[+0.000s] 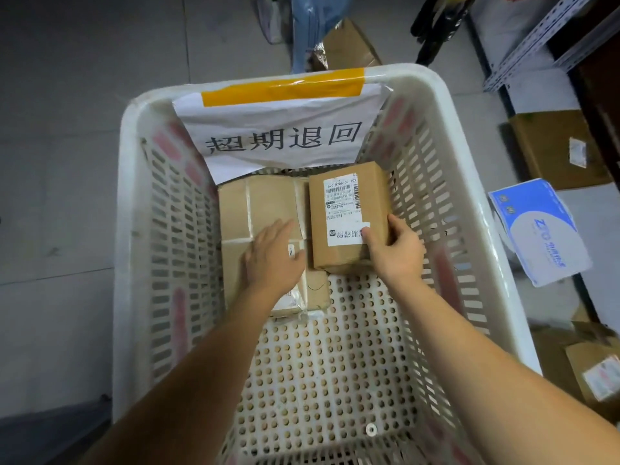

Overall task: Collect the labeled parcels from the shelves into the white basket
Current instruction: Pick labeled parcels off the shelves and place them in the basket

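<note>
Right grip [396, 253] pinching labeled box [372, 196] | left grip [271, 260] spread flat on taped box [265, 203] | inside white basket [124, 229]

Labeled brown parcel [349, 216] beside flat taped parcel [265, 203], inside white basket [126, 213].

white basket [125, 203] showing slotted walls, holey floor; brown parcel [375, 199] wearing white barcode label [342, 204]; white sign [268, 119] rocking orange tape [281, 88]
</note>
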